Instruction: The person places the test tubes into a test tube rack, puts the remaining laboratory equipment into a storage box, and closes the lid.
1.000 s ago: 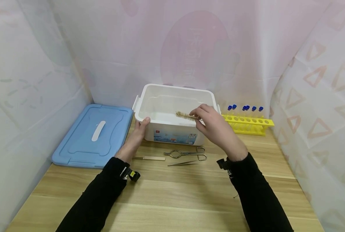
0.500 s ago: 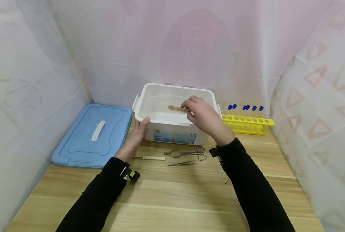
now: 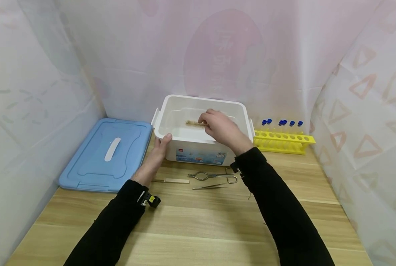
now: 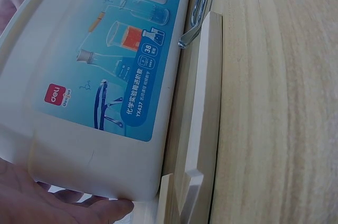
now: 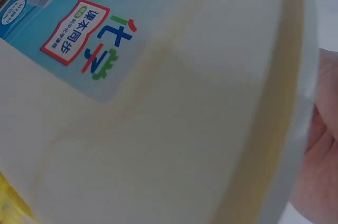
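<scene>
A white plastic storage box (image 3: 171, 149) with a blue printed label stands at the back of the table, its top uncovered. My left hand (image 3: 155, 158) grips its front left corner, thumb on the rim; in the left wrist view the fingers reach along the box's end. My right hand (image 3: 222, 130) is over the box's opening, pinching a test tube brush (image 3: 193, 123) with tan bristles that point left. In the right wrist view the box wall (image 5: 174, 129) covers most of the scene, and only part of the right hand (image 5: 319, 166) shows beyond the rim.
A blue lid (image 3: 94, 159) with a white handle lies left of the box. In front are metal crucible tongs (image 3: 214, 176), tweezers (image 3: 209, 187) and a pale wooden tool (image 3: 176, 181). A yellow test tube rack (image 3: 284, 138) holding blue-capped tubes stands at right.
My right hand has carried the brush leftward and farther back over the inside of the box. The left hand has stayed at the box's corner.
</scene>
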A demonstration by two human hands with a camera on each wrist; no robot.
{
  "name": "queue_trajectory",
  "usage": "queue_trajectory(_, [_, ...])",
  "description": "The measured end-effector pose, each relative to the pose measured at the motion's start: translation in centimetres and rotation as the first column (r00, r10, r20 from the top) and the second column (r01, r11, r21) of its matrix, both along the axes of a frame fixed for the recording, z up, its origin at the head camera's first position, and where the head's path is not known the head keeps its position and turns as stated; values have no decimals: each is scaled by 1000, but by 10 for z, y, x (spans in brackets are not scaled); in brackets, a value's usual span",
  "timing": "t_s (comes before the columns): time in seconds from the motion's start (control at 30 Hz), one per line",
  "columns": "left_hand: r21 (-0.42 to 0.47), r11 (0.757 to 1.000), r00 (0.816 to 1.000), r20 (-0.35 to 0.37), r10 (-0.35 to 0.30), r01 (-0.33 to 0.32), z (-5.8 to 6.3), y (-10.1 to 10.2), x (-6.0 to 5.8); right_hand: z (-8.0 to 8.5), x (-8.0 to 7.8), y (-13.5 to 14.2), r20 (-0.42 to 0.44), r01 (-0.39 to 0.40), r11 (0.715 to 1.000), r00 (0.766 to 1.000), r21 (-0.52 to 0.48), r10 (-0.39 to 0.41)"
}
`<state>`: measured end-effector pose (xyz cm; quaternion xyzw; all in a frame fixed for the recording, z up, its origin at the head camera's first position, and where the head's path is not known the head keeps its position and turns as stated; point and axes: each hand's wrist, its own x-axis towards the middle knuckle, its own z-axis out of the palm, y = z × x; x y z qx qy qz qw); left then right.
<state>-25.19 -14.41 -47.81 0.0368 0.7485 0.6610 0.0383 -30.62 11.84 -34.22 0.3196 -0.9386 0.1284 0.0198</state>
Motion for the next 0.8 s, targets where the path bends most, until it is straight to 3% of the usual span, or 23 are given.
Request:
queue_trajectory(0.3, [-6,1000,1000,-18,-1,1,-1,0,2,-10,-17,-15,130,7,999,991,39,-12])
queue_trajectory(0.8, [-25,1000,1000,-2,11,-11,-1,0,4,-26,-39,-22,243,-14,998,970,67,-3])
